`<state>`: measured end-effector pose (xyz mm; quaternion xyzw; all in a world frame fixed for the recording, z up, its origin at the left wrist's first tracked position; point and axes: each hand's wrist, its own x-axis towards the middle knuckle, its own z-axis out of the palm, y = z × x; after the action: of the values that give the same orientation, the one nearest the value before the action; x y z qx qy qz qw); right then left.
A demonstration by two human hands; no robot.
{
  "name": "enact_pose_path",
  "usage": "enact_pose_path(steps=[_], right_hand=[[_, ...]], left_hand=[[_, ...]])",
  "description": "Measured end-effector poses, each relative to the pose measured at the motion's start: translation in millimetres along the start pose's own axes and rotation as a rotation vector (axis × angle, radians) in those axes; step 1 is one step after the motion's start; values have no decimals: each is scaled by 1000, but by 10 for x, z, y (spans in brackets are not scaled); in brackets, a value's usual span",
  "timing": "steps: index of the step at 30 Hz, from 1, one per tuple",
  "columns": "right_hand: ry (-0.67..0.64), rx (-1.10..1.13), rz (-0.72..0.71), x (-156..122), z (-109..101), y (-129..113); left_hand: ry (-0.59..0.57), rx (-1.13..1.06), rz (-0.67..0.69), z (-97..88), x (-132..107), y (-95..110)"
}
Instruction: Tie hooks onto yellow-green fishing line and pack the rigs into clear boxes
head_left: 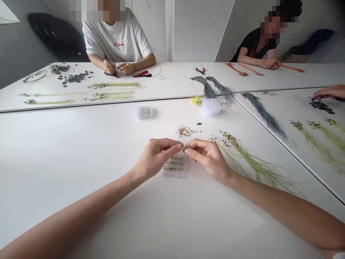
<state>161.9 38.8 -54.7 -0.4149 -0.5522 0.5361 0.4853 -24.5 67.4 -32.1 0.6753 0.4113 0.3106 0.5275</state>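
My left hand (156, 158) and my right hand (207, 157) meet above the white table (81, 151), pinching a small yellow-green fishing line piece (185, 146) between their fingertips. The fingers hide most of it. Just below my hands lies a flat clear plastic box (174, 169) holding several yellow-green rigs. A loose bundle of yellow-green lines with black-marked hooks (250, 165) spreads beside my right hand. A small tangle of bare brass-coloured hooks (184, 131) lies ahead of my hands, with tiny black bits (198, 123) near it.
Two more clear boxes (144, 112) (211, 107) stand farther ahead, near a yellow tangle (196, 100) and grey line bundles (215, 88). Red-handled pliers (142, 74) lie by a co-worker in a white T-shirt (115, 43). Another co-worker in black (253, 46) and a third hand (330, 92) work nearby.
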Motion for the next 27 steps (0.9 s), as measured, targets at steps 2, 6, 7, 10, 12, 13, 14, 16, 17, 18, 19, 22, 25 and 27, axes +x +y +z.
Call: enact_pose_path(steps=[2,6,7,10,12,13,14,16,17,18,19,22,25,27], right_hand=[[16,-20,-14,-10,5,-4],[58,-63,-49,-36,20,-12],[70,-71,-58,-41,26,-15],[91,-86,-79,-51,44,-26],[104,-84,-84,-52,53,-32],[110,-79,-83,-50,56,-35],[117,-72,-82,-49,59,-37],[128,-57,-77,-44,64,-41],[132,-49,-75,-42,67,-43],[136,-42,-74,-41,70,-46],[143,-33,-76,-40,74,-50],[158,-9,-93,-39,92,-64],[158,-3,-105,-38,109,-76],[158,-6,-97,-36,114,-81]], left_hand=[[5,-61,-4,47,-23,12],[43,-111,8,126,-59,47],[57,-107,9,139,-64,53],[117,-81,5,168,-68,61],[153,-74,2,185,-66,61],[165,-76,0,195,-64,59],[172,-82,-1,207,-63,58],[179,-102,-3,235,-62,53],[179,-116,-6,249,-63,50],[180,-132,-8,262,-64,44],[180,-147,-10,275,-66,37],[186,-199,-11,302,-71,-1],[193,-260,-16,318,-69,-52],[182,-312,-24,324,-61,-75]])
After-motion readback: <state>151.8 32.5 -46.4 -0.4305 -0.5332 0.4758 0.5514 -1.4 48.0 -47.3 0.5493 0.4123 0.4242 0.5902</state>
